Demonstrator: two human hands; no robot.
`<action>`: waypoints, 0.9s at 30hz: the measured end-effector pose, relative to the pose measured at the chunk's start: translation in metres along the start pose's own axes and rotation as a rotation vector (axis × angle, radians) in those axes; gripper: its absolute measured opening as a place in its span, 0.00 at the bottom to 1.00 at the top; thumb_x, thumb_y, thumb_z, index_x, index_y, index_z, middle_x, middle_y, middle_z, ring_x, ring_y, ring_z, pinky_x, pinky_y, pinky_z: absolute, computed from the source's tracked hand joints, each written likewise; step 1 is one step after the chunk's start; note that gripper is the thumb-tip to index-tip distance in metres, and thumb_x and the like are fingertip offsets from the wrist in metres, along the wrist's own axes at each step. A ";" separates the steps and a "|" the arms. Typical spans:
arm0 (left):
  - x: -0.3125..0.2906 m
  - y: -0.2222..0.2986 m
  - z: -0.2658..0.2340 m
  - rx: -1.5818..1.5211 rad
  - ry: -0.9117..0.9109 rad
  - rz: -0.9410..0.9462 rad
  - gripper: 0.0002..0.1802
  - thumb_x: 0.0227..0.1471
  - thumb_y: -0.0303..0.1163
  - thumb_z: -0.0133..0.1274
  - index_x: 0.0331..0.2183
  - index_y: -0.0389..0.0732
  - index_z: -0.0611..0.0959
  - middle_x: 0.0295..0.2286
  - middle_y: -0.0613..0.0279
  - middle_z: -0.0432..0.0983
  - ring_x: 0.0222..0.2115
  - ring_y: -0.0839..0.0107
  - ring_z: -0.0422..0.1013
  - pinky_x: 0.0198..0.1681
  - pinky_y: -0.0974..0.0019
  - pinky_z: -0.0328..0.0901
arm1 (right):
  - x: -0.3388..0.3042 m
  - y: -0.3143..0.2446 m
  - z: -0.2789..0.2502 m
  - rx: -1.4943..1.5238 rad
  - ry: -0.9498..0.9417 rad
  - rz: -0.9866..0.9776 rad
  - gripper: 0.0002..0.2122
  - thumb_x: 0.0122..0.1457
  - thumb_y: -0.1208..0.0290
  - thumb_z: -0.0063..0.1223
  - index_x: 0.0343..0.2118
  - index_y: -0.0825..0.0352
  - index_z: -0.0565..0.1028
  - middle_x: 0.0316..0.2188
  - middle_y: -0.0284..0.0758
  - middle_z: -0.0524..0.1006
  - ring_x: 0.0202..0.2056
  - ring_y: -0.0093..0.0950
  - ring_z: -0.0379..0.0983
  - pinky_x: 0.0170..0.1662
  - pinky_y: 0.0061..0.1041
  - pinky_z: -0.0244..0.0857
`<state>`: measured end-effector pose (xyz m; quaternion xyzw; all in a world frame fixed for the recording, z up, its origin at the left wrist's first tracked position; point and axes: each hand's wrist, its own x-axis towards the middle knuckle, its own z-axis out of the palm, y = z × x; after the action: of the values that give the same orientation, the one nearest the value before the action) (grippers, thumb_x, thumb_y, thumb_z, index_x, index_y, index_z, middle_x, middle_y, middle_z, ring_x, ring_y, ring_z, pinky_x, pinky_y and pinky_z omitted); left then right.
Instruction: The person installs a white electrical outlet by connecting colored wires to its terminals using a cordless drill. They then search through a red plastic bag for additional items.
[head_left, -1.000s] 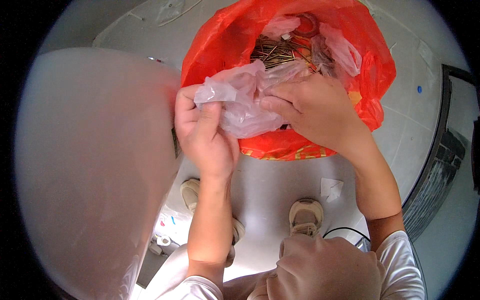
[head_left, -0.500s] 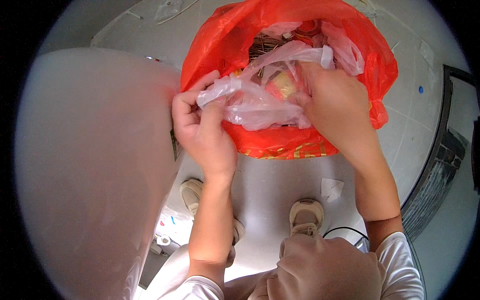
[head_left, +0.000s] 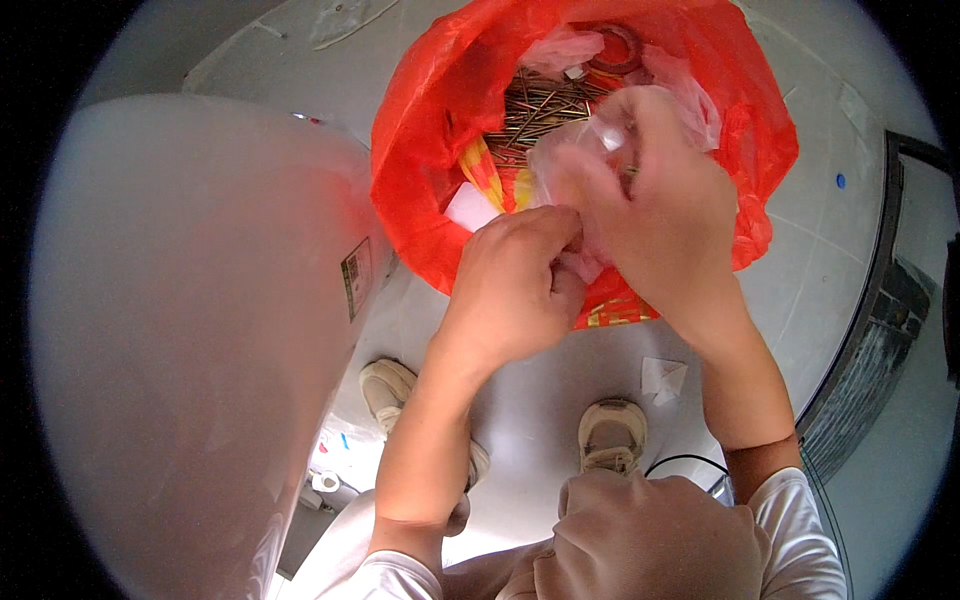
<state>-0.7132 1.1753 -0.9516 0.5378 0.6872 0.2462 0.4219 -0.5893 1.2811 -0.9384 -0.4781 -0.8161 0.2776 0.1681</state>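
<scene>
A big red plastic bag (head_left: 430, 110) stands with its mouth spread wide in front of me. Inside lies a heap of long thin metal pieces (head_left: 540, 110), screws or nails, I cannot tell which. Over the bag's near side, my left hand (head_left: 520, 280) pinches the lower edge of a thin translucent plastic bag (head_left: 555, 165). My right hand (head_left: 665, 200), slightly blurred, is closed on the same plastic bag, its fingers curled beside the left ones. Both palms hide most of this bag and whatever it contains.
At the left stands a large whitish smooth-sided object (head_left: 200, 300) with a label. A crumpled white paper (head_left: 663, 378) and a blue cap (head_left: 841, 181) lie on the tiled floor. On the right is a dark-framed panel (head_left: 870, 330). My shoes (head_left: 613, 435) are below the red bag.
My left hand has moved right, from the red bag's left rim to beside my right hand. The translucent bag, spread out before, is bunched between them, uncovering more metal pieces.
</scene>
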 end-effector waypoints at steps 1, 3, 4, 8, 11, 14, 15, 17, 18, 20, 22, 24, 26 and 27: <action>0.002 0.002 -0.001 -0.020 -0.010 -0.019 0.13 0.43 0.16 0.46 0.35 0.31 0.79 0.30 0.46 0.80 0.35 0.52 0.79 0.40 0.59 0.72 | 0.000 0.006 0.005 -0.055 -0.062 -0.010 0.09 0.61 0.64 0.53 0.37 0.63 0.78 0.24 0.45 0.81 0.27 0.48 0.80 0.30 0.50 0.71; 0.008 0.007 -0.005 -0.102 0.010 -0.070 0.12 0.46 0.19 0.47 0.35 0.32 0.79 0.30 0.44 0.80 0.34 0.47 0.78 0.39 0.53 0.71 | -0.001 0.022 0.018 -0.103 -0.236 -0.073 0.11 0.59 0.66 0.55 0.43 0.62 0.78 0.26 0.46 0.81 0.30 0.49 0.80 0.32 0.50 0.71; 0.014 0.010 -0.008 -0.164 0.037 -0.100 0.09 0.47 0.22 0.49 0.34 0.33 0.78 0.30 0.42 0.80 0.34 0.42 0.77 0.38 0.47 0.70 | 0.000 0.031 0.024 -0.097 -0.346 -0.122 0.14 0.58 0.66 0.58 0.47 0.63 0.78 0.27 0.46 0.81 0.32 0.50 0.79 0.34 0.49 0.70; 0.043 0.010 -0.020 0.272 0.224 -0.139 0.23 0.53 0.24 0.47 0.51 0.32 0.79 0.36 0.36 0.81 0.42 0.39 0.78 0.49 0.48 0.71 | 0.000 0.038 0.032 -0.012 -0.389 -0.137 0.20 0.57 0.66 0.61 0.53 0.63 0.76 0.30 0.48 0.81 0.36 0.50 0.79 0.39 0.48 0.70; 0.064 0.003 -0.033 0.266 0.432 -0.205 0.29 0.53 0.24 0.49 0.58 0.31 0.73 0.44 0.32 0.79 0.48 0.36 0.75 0.55 0.45 0.67 | 0.021 0.020 0.018 0.138 -0.098 -0.025 0.20 0.58 0.66 0.60 0.53 0.64 0.76 0.35 0.49 0.81 0.38 0.49 0.79 0.40 0.46 0.71; 0.080 -0.007 -0.045 0.269 0.579 -0.061 0.35 0.51 0.23 0.53 0.61 0.31 0.68 0.49 0.32 0.77 0.51 0.39 0.74 0.57 0.48 0.67 | 0.056 0.008 0.009 -0.057 -0.021 0.003 0.17 0.59 0.66 0.58 0.50 0.64 0.80 0.35 0.48 0.82 0.38 0.49 0.80 0.40 0.45 0.71; 0.080 -0.007 -0.045 0.253 0.584 -0.030 0.36 0.51 0.23 0.54 0.62 0.31 0.68 0.50 0.33 0.76 0.52 0.40 0.74 0.57 0.49 0.67 | 0.067 0.010 0.015 -0.048 -0.091 -0.055 0.15 0.59 0.66 0.58 0.47 0.65 0.81 0.34 0.49 0.82 0.38 0.49 0.80 0.41 0.46 0.71; 0.083 -0.009 -0.040 0.216 0.591 0.035 0.38 0.49 0.22 0.56 0.62 0.31 0.67 0.52 0.34 0.76 0.53 0.42 0.74 0.58 0.50 0.67 | 0.090 0.021 0.026 -0.033 -0.232 -0.166 0.11 0.58 0.67 0.57 0.40 0.66 0.83 0.33 0.49 0.82 0.38 0.49 0.81 0.42 0.46 0.72; 0.084 -0.010 -0.037 0.202 0.620 0.065 0.35 0.49 0.21 0.55 0.60 0.31 0.68 0.50 0.33 0.76 0.52 0.40 0.73 0.56 0.48 0.67 | 0.096 0.028 0.031 -0.083 -0.214 -0.143 0.10 0.58 0.67 0.57 0.38 0.66 0.84 0.33 0.49 0.82 0.38 0.49 0.81 0.42 0.46 0.72; 0.081 -0.015 -0.034 0.184 0.687 0.119 0.30 0.50 0.19 0.52 0.57 0.32 0.71 0.46 0.32 0.77 0.49 0.35 0.72 0.53 0.44 0.66 | 0.102 0.035 0.043 -0.173 -0.180 -0.109 0.10 0.57 0.67 0.55 0.33 0.67 0.84 0.33 0.49 0.82 0.39 0.50 0.81 0.43 0.47 0.73; 0.078 -0.016 -0.037 0.155 0.691 0.026 0.27 0.50 0.20 0.54 0.54 0.31 0.74 0.45 0.34 0.78 0.50 0.36 0.73 0.54 0.45 0.66 | 0.110 0.046 0.032 -0.330 -0.256 -0.215 0.11 0.57 0.67 0.53 0.33 0.68 0.83 0.35 0.50 0.82 0.40 0.49 0.81 0.43 0.47 0.74; 0.075 -0.020 -0.039 0.155 0.706 -0.031 0.24 0.49 0.21 0.57 0.51 0.30 0.78 0.44 0.38 0.80 0.47 0.42 0.75 0.53 0.49 0.68 | 0.111 0.048 0.031 -0.499 -0.306 -0.243 0.11 0.57 0.69 0.53 0.36 0.69 0.84 0.35 0.50 0.82 0.39 0.45 0.82 0.43 0.44 0.75; 0.076 -0.021 -0.041 0.183 0.728 -0.037 0.21 0.49 0.23 0.62 0.47 0.30 0.82 0.41 0.44 0.84 0.43 0.52 0.80 0.50 0.56 0.70 | 0.114 0.064 0.036 -0.665 -0.353 -0.237 0.11 0.59 0.71 0.54 0.38 0.71 0.83 0.32 0.46 0.84 0.37 0.39 0.83 0.43 0.38 0.75; 0.077 -0.024 -0.041 0.154 0.728 -0.016 0.21 0.49 0.22 0.62 0.47 0.30 0.82 0.40 0.45 0.84 0.42 0.54 0.80 0.50 0.57 0.70 | 0.115 0.078 0.042 -0.744 -0.377 -0.216 0.10 0.61 0.72 0.55 0.39 0.72 0.83 0.29 0.44 0.85 0.35 0.34 0.84 0.43 0.34 0.76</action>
<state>-0.7653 1.2458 -0.9738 0.4397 0.8129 0.3657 0.1102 -0.6148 1.3997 -1.0182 -0.3592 -0.9224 0.0276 -0.1397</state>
